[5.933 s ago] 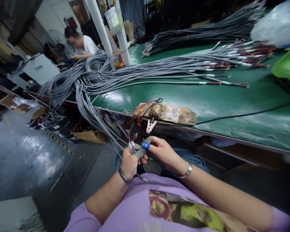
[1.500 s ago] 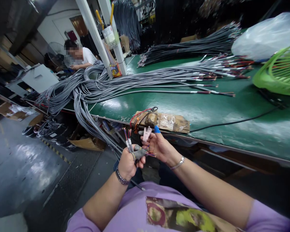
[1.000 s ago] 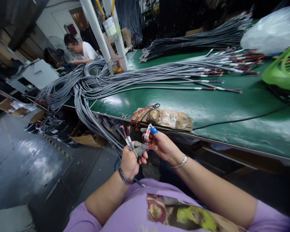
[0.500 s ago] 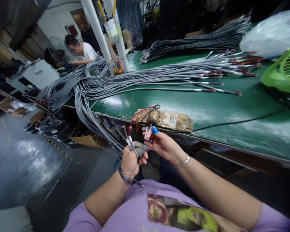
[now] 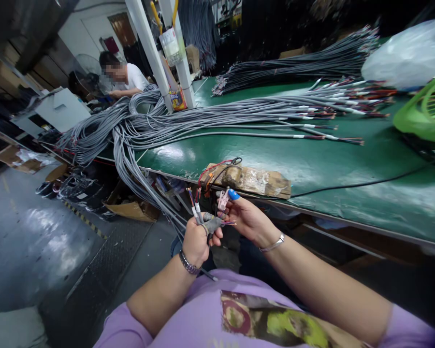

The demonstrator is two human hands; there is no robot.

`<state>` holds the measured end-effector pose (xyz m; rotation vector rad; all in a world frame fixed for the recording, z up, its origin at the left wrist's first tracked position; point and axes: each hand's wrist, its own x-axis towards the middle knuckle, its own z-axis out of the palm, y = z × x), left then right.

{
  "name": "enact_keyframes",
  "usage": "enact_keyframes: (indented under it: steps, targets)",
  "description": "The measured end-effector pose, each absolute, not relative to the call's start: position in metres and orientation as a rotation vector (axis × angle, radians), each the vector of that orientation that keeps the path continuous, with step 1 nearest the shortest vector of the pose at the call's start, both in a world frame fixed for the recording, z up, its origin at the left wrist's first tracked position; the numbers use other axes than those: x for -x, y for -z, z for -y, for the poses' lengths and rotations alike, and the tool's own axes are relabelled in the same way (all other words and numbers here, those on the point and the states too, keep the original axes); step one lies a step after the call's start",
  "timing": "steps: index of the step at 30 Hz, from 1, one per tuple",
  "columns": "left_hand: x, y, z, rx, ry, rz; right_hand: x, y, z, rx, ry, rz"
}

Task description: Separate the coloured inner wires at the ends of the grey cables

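Observation:
My left hand (image 5: pixel 198 241), grey covers on its thumb and a finger, is closed around several grey cables (image 5: pixel 196 213) with white bands and thin coloured wire ends pointing up. Another set of thin wires (image 5: pixel 229 223) sticks out rightward past the thumb, toward my right hand (image 5: pixel 248 220). That hand, with a blue cover on its thumb, pinches a small pale pink piece (image 5: pixel 223 199) that looks like a clip. Just beyond both hands, a wooden block (image 5: pixel 253 181) lies at the table edge, with black and red leads at its left end.
Long grey cables (image 5: pixel 210 113) lie across the green table (image 5: pixel 261 150) and hang over its front edge. Darker cables (image 5: pixel 293 63), a plastic bag (image 5: pixel 409 53) and a green basket (image 5: pixel 426 106) are farther back. A person (image 5: pixel 125 79) sits beyond the white posts.
The view has shifted very slightly. Both hands keep nearly the same position and grip.

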<state>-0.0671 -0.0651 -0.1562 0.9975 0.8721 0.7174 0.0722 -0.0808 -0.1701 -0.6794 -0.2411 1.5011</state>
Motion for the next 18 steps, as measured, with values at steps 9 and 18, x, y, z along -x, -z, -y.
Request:
enact_keyframes:
  steps: [9, 18]
  targets:
    - [0.0755, 0.1499, 0.0727, -1.054, -0.714, -0.855, -0.0732, 0.1678, 0.0839, 0.755, -1.444, 0.411]
    - [0.0701, 0.151, 0.0664, -1.032, -0.728, -0.849, -0.0728, 0.1666, 0.0823, 0.788, -1.439, 0.373]
